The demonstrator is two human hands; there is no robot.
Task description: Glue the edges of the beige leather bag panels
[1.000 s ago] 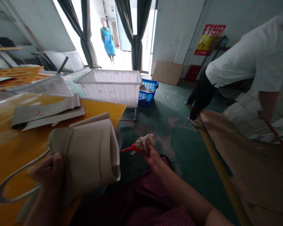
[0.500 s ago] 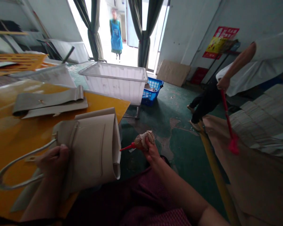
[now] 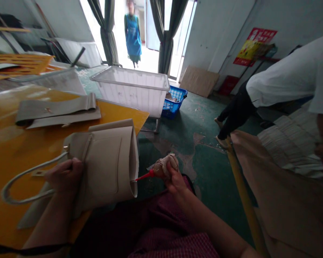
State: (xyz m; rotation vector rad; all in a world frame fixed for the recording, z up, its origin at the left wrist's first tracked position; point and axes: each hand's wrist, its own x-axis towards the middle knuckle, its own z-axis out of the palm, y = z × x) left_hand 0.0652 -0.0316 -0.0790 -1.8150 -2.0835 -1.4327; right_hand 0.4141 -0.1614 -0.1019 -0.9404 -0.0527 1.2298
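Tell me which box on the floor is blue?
The small blue basket with latticed sides, behind the big clear plastic bin, which is much larger and see-through.

red and yellow wall poster [image 3: 255,44], print too blurred to read

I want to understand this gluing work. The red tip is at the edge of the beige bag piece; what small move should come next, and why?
Probably draw the red nozzle of the glue bottle slowly along the curled edge of the bag piece. The right hand has the tip at that edge, near its lower corner, and the left hand presses the piece on the yellow table beside the handle.
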